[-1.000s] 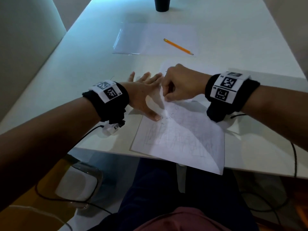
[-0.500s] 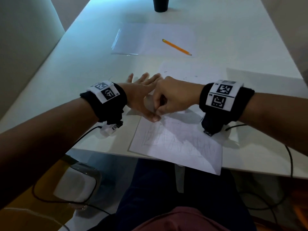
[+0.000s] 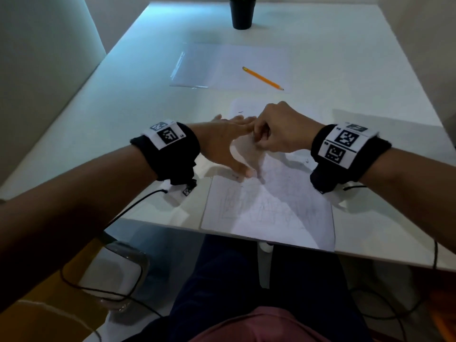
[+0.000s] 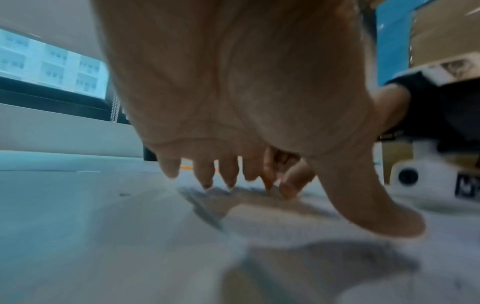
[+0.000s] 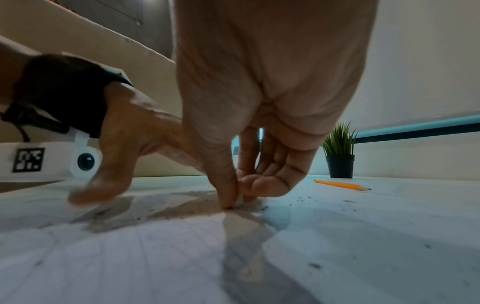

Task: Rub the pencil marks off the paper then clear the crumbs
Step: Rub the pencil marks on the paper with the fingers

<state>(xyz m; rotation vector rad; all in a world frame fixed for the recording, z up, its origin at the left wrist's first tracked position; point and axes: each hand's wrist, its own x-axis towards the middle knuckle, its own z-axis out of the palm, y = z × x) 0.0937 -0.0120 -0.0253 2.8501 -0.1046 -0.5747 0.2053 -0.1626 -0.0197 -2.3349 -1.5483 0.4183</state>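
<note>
A white sheet of paper (image 3: 271, 208) with faint pencil marks lies at the table's near edge. My left hand (image 3: 222, 141) lies flat on its upper left part, fingers spread, thumb (image 4: 376, 207) pressing down. My right hand (image 3: 278, 130) is curled, thumb and fingers pinching a small white eraser (image 5: 239, 201) against the paper (image 5: 155, 257) beside the left hand. Dark eraser crumbs (image 5: 301, 198) lie scattered on the sheet around and behind the fingers.
An orange pencil (image 3: 262, 78) lies on a second sheet (image 3: 229, 66) further back. A black pot with a green plant (image 3: 242, 12) stands at the far end. The white table (image 3: 123, 107) ends just before my lap.
The right hand with the eraser slid down toward me beside the left thumb, then back up the sheet. The left hand kept pressing the paper in place.
</note>
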